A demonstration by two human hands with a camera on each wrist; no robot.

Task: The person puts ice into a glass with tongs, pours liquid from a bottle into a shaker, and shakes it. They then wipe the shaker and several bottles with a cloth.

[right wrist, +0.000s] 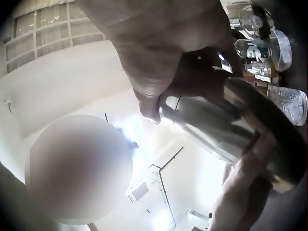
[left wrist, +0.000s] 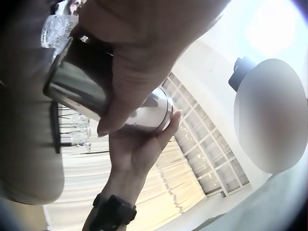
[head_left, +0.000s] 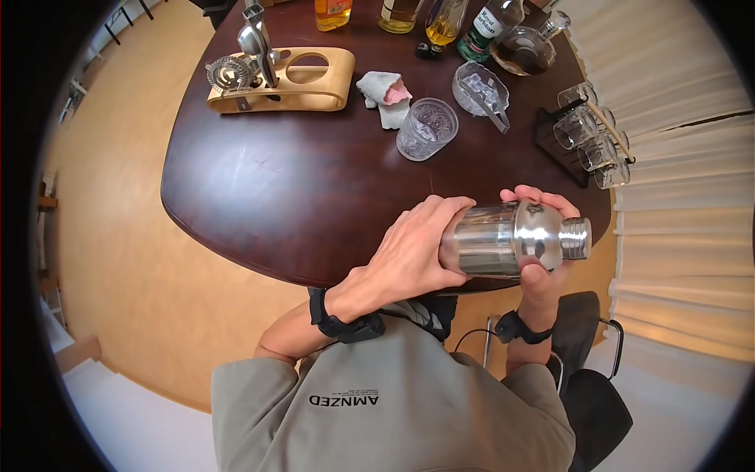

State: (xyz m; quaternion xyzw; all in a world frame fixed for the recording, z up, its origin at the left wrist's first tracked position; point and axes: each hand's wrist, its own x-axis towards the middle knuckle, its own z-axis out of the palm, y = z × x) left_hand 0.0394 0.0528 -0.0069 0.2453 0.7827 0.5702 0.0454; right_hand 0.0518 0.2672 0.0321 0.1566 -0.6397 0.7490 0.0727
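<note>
A cocktail shaker (head_left: 487, 240) with a clear body and a silver top lies sideways above the table's near edge, its cap pointing right. The left hand (head_left: 417, 244) grips the base end, thumb below and fingers over the top. Around the silver top curls the right hand (head_left: 546, 275), its thumb on the near side and fingertips on the far side. In the left wrist view the left hand (left wrist: 139, 57) wraps the shaker (left wrist: 79, 82), with the right hand (left wrist: 134, 151) at the other end. The right wrist view shows the right hand (right wrist: 168, 53) on the shaker (right wrist: 207, 122).
On the table (head_left: 259, 181) stand a patterned glass (head_left: 427, 130), an ice bowl (head_left: 480, 90) with tongs, a cloth (head_left: 384, 93), and a wooden tool stand (head_left: 338, 82). Several bottles (head_left: 486, 30) line the far side. A rack of glasses (head_left: 586, 141) is at the right, a chair (head_left: 594, 409) below it.
</note>
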